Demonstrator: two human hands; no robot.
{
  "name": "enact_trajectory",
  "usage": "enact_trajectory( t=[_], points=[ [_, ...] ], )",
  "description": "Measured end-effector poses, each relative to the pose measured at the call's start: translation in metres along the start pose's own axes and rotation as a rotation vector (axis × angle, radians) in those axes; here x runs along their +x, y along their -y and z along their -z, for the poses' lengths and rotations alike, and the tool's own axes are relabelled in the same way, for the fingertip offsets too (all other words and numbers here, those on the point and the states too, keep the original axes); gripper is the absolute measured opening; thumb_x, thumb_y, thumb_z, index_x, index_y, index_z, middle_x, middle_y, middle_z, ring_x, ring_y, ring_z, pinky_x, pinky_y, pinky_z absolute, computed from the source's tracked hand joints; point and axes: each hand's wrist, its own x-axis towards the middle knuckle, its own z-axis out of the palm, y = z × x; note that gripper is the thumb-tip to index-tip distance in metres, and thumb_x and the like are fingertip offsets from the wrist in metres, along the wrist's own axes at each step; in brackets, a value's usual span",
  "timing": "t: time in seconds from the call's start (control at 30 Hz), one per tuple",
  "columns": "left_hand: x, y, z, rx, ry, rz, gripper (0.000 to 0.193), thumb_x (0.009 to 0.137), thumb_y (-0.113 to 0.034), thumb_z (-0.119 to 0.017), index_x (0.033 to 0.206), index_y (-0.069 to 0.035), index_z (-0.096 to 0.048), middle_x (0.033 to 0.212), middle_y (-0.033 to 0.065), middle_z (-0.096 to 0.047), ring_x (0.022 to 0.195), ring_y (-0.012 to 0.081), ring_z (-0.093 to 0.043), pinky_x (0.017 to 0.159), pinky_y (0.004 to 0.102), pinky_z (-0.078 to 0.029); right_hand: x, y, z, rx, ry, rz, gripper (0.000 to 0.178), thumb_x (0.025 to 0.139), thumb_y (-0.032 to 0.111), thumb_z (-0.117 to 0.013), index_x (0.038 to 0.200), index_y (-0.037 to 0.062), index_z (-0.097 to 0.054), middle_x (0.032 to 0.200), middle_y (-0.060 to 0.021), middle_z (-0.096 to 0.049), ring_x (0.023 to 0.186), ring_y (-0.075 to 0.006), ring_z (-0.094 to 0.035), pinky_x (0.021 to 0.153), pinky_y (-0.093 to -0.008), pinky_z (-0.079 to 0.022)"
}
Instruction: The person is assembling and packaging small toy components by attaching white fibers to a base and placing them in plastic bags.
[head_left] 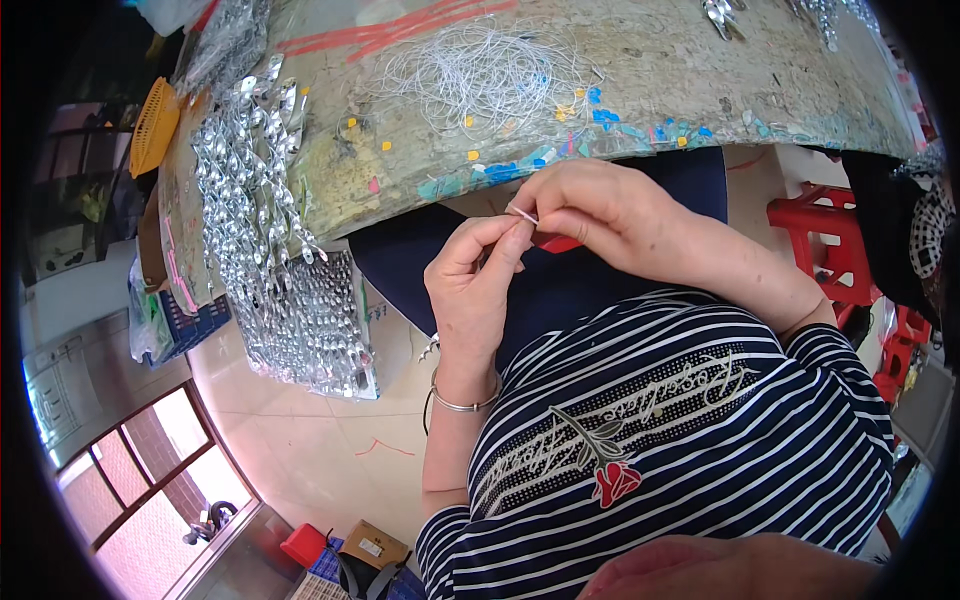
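Observation:
Both hands meet in front of me, just off the near edge of the table, with fingertips almost touching. My left hand (pixel 473 275) is closed in a pinch. My right hand (pixel 610 215) is closed too, thumb against bent fingers. Between the fingertips shows a short piece of white cord (pixel 523 215), pinched from both sides; its ends are hidden by the fingers. Something red (pixel 556 243) shows just under my right hand; I cannot tell whether it is held or lies on my lap. Beyond the hands, a loose tangle of white cord (pixel 490 75) lies on the table.
The worn table (pixel 330 180) carries blue, yellow and teal scraps along its near edge. Twisted silver strips (pixel 250 170) hang over its left side. A yellow basket (pixel 153 128) is at the far left, a red stool (pixel 825 240) at the right. Boxes (pixel 372 545) stand on the floor.

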Motion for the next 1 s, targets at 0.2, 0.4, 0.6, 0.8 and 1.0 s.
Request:
enact_trajectory(
  t=[0.2,0.4,0.6,0.8,1.0],
  points=[
    [-0.001,0.000,0.001,-0.204,0.010,0.094,0.013,0.087,-0.008,-0.066,0.096,0.000,-0.068,0.082,0.0019,-0.063,0.067,0.0047,-0.050,0.060,0.0171,-0.038,0.000,0.005,-0.013,-0.216,-0.074,0.146,0.017,0.078,0.002,-0.067,0.090,0.0047,-0.056,0.106,-0.0106,-0.061,0.092,-0.0284,-0.061,0.077,-0.0355,-0.050],
    [-0.002,0.000,0.001,-0.192,-0.017,0.128,0.012,0.086,-0.009,-0.066,0.095,-0.001,-0.068,0.080,0.0004,-0.063,0.067,0.0037,-0.048,0.058,0.0173,-0.037,-0.002,0.003,-0.016,-0.182,-0.104,0.121,0.015,0.080,0.002,-0.066,0.091,0.0037,-0.057,0.105,-0.0108,-0.057,0.092,-0.0264,-0.058,0.077,-0.0342,-0.049],
    [-0.002,-0.001,0.001,-0.041,0.008,0.024,0.009,0.087,-0.009,-0.067,0.090,-0.001,-0.067,0.078,-0.0006,-0.060,0.067,0.0038,-0.047,0.058,0.0178,-0.036,-0.002,-0.010,-0.008,-0.018,-0.080,-0.051,0.007,0.088,0.007,-0.059,0.088,0.0029,-0.054,0.099,-0.0093,-0.053,0.093,-0.0233,-0.053,0.081,-0.0321,-0.045],
    [-0.002,0.001,0.000,-0.052,0.059,0.060,0.008,0.086,-0.009,-0.067,0.086,-0.001,-0.067,0.075,-0.0008,-0.059,0.065,0.0038,-0.046,0.058,0.0182,-0.036,0.004,-0.009,-0.009,0.383,0.044,-0.425,0.013,0.094,0.013,-0.054,0.087,0.0021,-0.052,0.093,-0.0055,-0.052,0.091,-0.0159,-0.051,0.083,-0.0283,-0.042],
    [-0.003,0.001,0.001,-0.138,0.066,0.126,0.007,0.085,-0.008,-0.068,0.085,-0.001,-0.067,0.074,-0.0012,-0.059,0.064,0.0037,-0.046,0.057,0.0179,-0.035,0.010,-0.007,-0.009,0.302,0.029,-0.284,0.013,0.094,0.013,-0.054,0.088,0.0019,-0.054,0.092,-0.0034,-0.052,0.088,-0.0123,-0.050,0.080,-0.0262,-0.043]
  ],
)
